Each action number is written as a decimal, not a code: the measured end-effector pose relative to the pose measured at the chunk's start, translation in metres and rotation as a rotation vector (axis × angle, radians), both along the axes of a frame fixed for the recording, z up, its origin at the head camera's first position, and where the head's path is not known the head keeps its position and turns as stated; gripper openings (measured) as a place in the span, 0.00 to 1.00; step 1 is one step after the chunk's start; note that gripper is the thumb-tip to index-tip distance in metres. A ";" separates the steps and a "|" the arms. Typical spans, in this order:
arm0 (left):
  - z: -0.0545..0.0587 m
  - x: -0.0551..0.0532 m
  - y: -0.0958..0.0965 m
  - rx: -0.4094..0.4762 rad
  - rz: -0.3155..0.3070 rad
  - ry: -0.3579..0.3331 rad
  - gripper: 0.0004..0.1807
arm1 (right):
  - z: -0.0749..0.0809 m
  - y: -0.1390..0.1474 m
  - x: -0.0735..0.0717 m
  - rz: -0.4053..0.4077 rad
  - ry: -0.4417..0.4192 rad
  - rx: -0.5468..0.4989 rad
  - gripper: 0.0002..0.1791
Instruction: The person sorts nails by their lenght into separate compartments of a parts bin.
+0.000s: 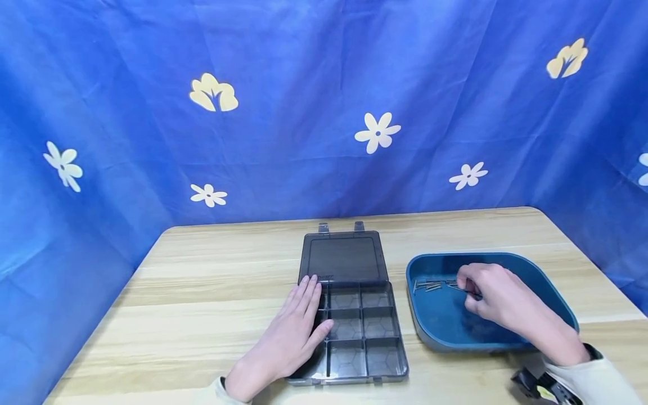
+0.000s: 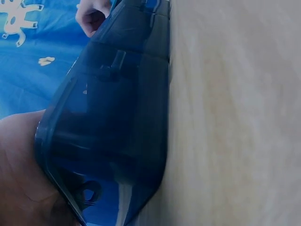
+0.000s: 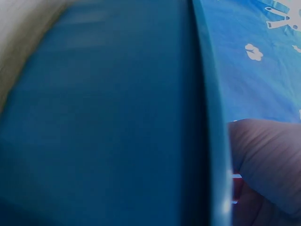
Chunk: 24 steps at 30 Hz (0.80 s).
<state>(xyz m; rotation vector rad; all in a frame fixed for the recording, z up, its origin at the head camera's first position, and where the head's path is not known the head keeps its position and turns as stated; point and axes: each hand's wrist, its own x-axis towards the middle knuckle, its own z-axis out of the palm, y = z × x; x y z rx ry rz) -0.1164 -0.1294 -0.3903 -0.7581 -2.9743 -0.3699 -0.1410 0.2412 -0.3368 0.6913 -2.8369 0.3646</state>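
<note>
My left hand lies with straight fingers along the left edge of a smoky grey compartment box, thumb over its dividers. The box's lid is folded back flat behind it. Over a blue tray, my right hand pinches a thin, dark, stick-like thing between thumb and fingers; I cannot tell its kind. Its far end reaches several thin metal nails or screws on the tray floor. In the right wrist view the tray wall hides most of the fingertips.
The box and tray stand side by side on a wooden table, a narrow strip of wood between them. Two latches stick out from the lid's far edge. A blue curtain with flowers hangs along the table's back and sides.
</note>
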 end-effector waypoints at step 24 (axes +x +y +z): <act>0.003 -0.005 -0.001 0.005 -0.039 0.020 0.38 | -0.006 -0.006 -0.003 0.083 0.044 -0.030 0.14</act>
